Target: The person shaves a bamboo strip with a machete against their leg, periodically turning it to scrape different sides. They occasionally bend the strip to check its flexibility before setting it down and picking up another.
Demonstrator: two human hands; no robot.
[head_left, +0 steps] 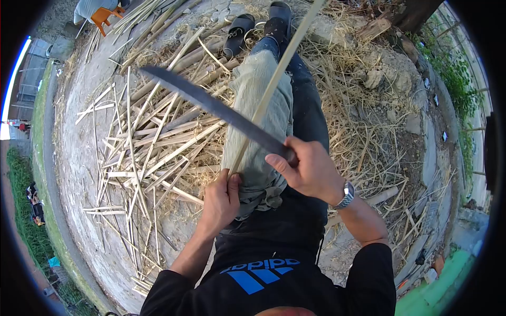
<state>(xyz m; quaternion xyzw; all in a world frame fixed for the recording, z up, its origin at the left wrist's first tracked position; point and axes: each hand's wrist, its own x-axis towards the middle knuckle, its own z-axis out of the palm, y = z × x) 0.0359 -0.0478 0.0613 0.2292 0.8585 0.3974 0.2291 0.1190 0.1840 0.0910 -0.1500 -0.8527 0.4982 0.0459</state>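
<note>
My right hand (305,166) grips the handle of a long dark knife (211,105), its blade slanting up to the left. My left hand (221,200) pinches the near end of a thin pale bamboo strip (274,79) that runs up and away over my leg. The blade crosses the strip just above a grey-green cloth (258,126) draped over my thigh. I sit with legs stretched out, wearing dark trousers and a watch on the right wrist.
Split bamboo strips (153,142) lie piled on the concrete ground to my left. Dry shavings and straw (363,110) cover the ground to my right. Black sandals (240,31) lie by my feet. An orange chair (103,16) stands far back.
</note>
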